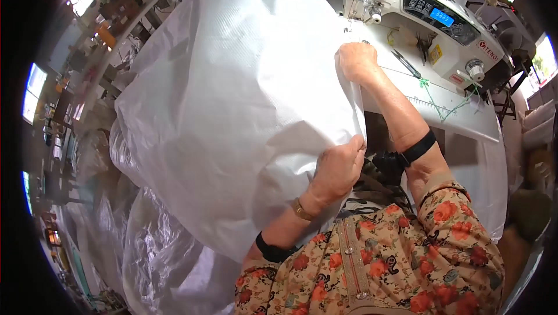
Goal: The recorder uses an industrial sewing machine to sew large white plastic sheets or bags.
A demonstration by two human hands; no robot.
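Head-worn fisheye view looks down closely on the white sheet (250,94)

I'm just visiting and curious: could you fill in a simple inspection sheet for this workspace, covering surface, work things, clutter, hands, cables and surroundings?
Surface: pale sewing table with ruler markings, partly covered; a white sewing machine stands on it, its blue display lit.
Work things: large white sheet, bulging upward and creased.
Clutter: dark slim tool and green thread before the machine.
Hands: left hand grips the sheet's near edge; right hand is curled on the same edge, nearer the machine, its fingertips hidden.
Cables: nothing seen clearly.
Surroundings: shiny clear plastic at lower left; bright window at far left.
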